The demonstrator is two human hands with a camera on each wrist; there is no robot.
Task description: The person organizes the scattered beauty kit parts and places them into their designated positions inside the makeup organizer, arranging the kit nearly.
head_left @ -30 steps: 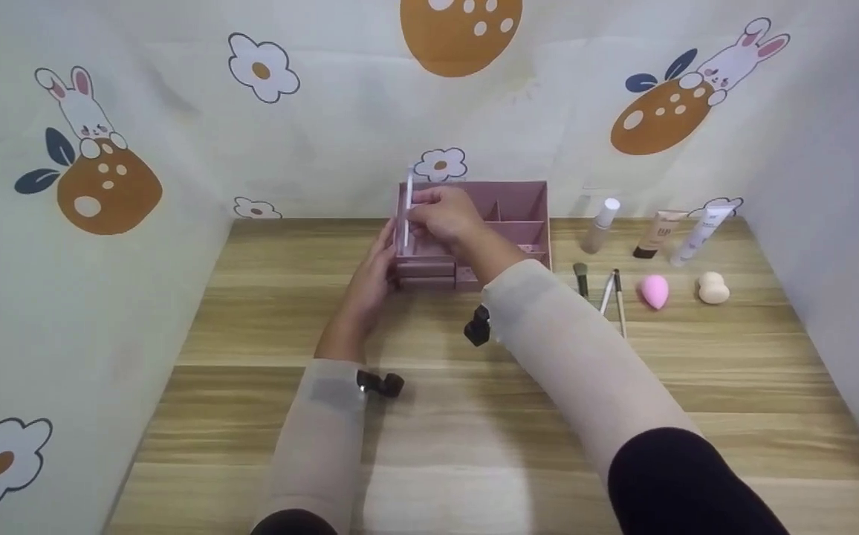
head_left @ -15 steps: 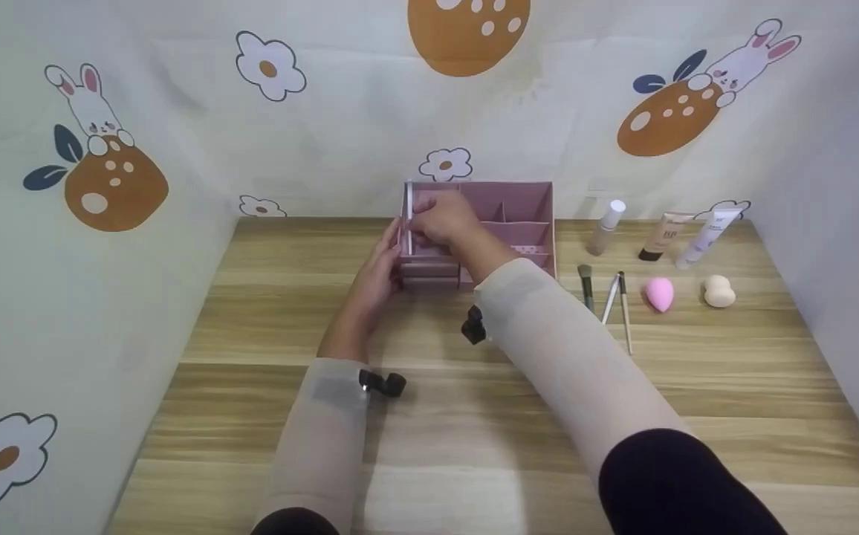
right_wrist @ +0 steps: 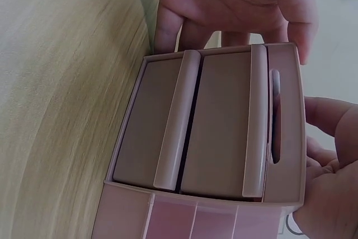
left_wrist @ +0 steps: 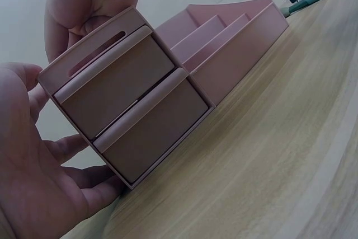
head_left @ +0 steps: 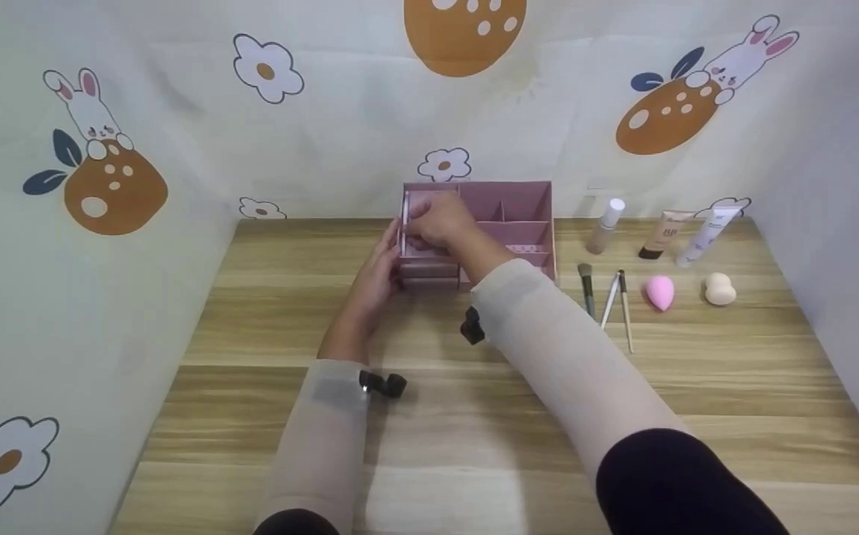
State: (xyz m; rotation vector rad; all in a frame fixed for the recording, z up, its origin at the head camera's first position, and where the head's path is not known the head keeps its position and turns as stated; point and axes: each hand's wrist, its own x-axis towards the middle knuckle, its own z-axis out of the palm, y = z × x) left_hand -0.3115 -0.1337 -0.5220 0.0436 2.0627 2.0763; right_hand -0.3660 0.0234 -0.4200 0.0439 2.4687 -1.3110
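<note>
Pink organizer (head_left: 507,199) on wooden tabletop (head_left: 251,312), center of head frame; two drawer fronts (left_wrist: 159,127) seen in both wrist views. Left hand (head_left: 376,276) unclenched, fingers against organizer's left side. Right hand (head_left: 441,218) curled over left compartment, pinching white strip (head_left: 406,204) beside left wall. Right part of head frame: white-capped bottle (head_left: 603,229), beige tube (head_left: 666,234), white tube (head_left: 710,234); lower, dark brush (head_left: 586,288), two slim sticks (head_left: 627,316), pink sponge (head_left: 660,293), beige sponge (head_left: 720,290).
</note>
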